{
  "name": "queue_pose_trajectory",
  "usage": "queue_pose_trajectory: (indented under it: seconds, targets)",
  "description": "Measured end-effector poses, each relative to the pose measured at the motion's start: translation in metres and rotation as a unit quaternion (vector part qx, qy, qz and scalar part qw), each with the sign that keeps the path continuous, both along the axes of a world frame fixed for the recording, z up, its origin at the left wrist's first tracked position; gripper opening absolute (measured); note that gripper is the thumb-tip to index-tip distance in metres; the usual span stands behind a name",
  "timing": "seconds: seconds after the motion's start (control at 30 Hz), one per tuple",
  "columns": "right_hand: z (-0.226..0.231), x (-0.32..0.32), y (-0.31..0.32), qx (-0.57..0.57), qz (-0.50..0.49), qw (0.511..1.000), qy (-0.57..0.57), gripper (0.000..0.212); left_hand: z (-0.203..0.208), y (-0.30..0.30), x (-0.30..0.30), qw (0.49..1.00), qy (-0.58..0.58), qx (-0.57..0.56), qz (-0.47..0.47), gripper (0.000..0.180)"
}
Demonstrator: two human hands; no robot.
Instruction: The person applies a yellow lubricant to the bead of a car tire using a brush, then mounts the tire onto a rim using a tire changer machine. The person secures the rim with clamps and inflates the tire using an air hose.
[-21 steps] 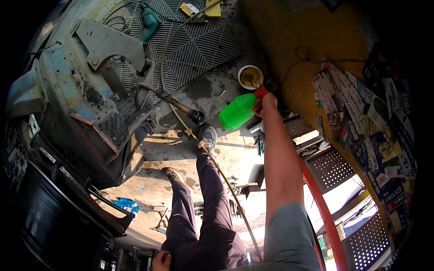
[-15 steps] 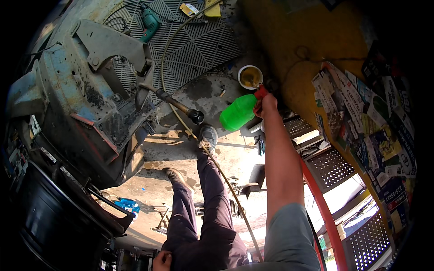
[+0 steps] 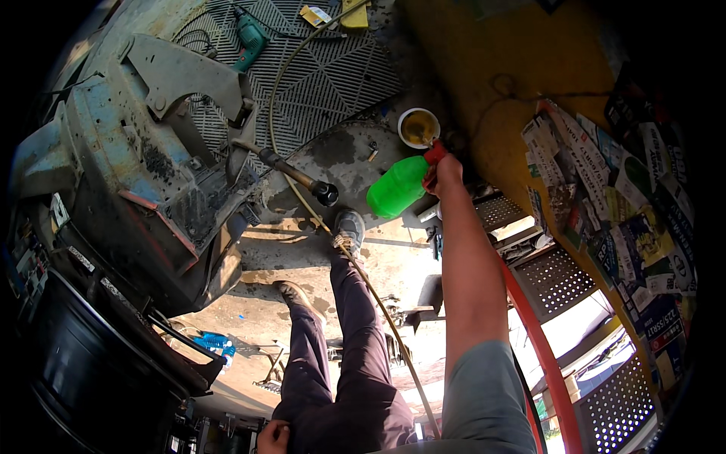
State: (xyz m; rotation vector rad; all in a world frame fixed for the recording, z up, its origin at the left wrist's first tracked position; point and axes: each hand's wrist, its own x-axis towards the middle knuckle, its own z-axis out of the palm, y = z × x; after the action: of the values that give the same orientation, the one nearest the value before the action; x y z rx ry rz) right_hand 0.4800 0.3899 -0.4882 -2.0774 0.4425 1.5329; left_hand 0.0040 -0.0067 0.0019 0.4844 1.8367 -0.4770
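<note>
A green spray bottle (image 3: 395,188) with a red head is in my right hand (image 3: 446,173), whose fingers wrap round the head. The bottle lies tilted, its body pointing to the lower left. Just beyond the red head stands a white tub (image 3: 401,136) with brownish stuff inside, and the bottle's nozzle end reaches over its near rim. My left hand (image 3: 274,437) hangs beside my left thigh at the lower edge, fingers curled, with nothing visible in them; part of it is cut off.
A worn blue-grey machine (image 3: 136,166) fills the left, with a bar ending in a black head (image 3: 325,194) jutting toward my foot. A yellow hose (image 3: 363,276) crosses my leg. On the grating (image 3: 333,76) lies a green drill (image 3: 251,41). Sticker-covered panel (image 3: 628,219) and red rail (image 3: 541,356) stand right.
The spray bottle and my right hand have shifted very slightly up. Nothing else has visibly moved.
</note>
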Motion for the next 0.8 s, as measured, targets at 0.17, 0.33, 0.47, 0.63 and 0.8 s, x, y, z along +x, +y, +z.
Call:
queue_pose_trajectory:
  seconds: [0.17, 0.33, 0.47, 0.63, 0.8]
  targets:
    - [0.0013, -0.0010, 0.0000, -0.002, 0.000, 1.000, -0.001, 0.052, 0.0002, -0.0032, 0.0014, 1.000, 0.000, 0.018, -0.005, 0.017]
    - [-0.0064, 0.0039, -0.0035, 0.013, -0.012, 1.000, 0.022, 0.051, -0.0005, 0.0002, 0.0019, 1.000, 0.000, -0.005, 0.016, 0.016]
    - [-0.0033, -0.0007, -0.0012, 0.012, -0.001, 1.000, 0.006, 0.051, 0.0006, 0.0030, 0.0031, 1.000, -0.001, -0.005, 0.013, 0.015]
    - [-0.0037, 0.0011, -0.0040, 0.026, -0.001, 1.000, 0.007, 0.052, 0.0003, -0.0041, -0.0019, 1.000, -0.007, 0.004, 0.010, 0.016]
    - [-0.0053, 0.0018, -0.0055, 0.030, 0.001, 1.000, 0.005, 0.052, -0.0008, -0.0043, -0.0017, 1.000, -0.007, -0.002, 0.020, 0.015]
